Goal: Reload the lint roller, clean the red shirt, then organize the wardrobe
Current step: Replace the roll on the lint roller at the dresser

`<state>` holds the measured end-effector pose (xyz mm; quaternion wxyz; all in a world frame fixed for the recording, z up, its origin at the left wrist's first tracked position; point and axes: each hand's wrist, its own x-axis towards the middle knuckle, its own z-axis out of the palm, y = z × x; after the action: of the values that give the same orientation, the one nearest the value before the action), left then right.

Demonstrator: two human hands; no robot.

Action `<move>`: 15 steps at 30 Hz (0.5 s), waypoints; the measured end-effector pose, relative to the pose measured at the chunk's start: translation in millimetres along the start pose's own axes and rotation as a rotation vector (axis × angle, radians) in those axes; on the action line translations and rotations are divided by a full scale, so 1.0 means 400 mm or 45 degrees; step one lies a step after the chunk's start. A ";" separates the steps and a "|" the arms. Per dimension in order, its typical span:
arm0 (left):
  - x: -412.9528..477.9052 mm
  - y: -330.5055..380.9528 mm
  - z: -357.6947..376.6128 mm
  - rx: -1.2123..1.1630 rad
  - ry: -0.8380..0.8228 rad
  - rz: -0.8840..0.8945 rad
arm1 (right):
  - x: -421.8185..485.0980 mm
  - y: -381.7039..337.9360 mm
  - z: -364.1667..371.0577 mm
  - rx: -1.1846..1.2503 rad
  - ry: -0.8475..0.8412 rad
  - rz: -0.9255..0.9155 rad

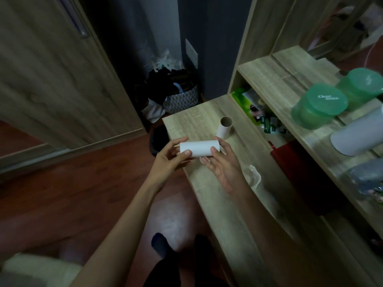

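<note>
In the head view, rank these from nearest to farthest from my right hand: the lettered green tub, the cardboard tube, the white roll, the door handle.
1. White roll: held in the right hand.
2. Cardboard tube: upright on the desk, just beyond the hand.
3. Lettered green tub: on the shelf, to the right.
4. Door handle: far upper left.

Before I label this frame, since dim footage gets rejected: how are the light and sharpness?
Head view: dim, corners darkened; the white roll held in the left hand and right hand is fairly sharp; the green tubs at right are blurred.
</note>
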<state>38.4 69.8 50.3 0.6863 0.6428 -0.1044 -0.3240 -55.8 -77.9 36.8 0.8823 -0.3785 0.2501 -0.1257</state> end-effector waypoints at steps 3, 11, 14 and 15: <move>-0.004 0.011 -0.070 -0.058 0.058 0.032 | 0.022 0.027 0.056 -0.052 -0.081 0.028; 0.126 0.006 -0.347 -0.201 0.555 0.015 | 0.269 0.096 0.188 -1.062 0.092 -0.299; 0.240 -0.027 -0.461 -0.161 0.677 -0.024 | 0.442 0.145 0.198 -1.781 0.013 -0.501; 0.278 -0.045 -0.495 -0.138 0.691 -0.050 | 0.496 0.165 0.196 -1.994 -0.028 -0.498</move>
<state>228.8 167.3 -27.3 0.7161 0.6703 0.1135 -0.1583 155.8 -67.2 -34.2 0.3252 -0.9250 0.1862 -0.0624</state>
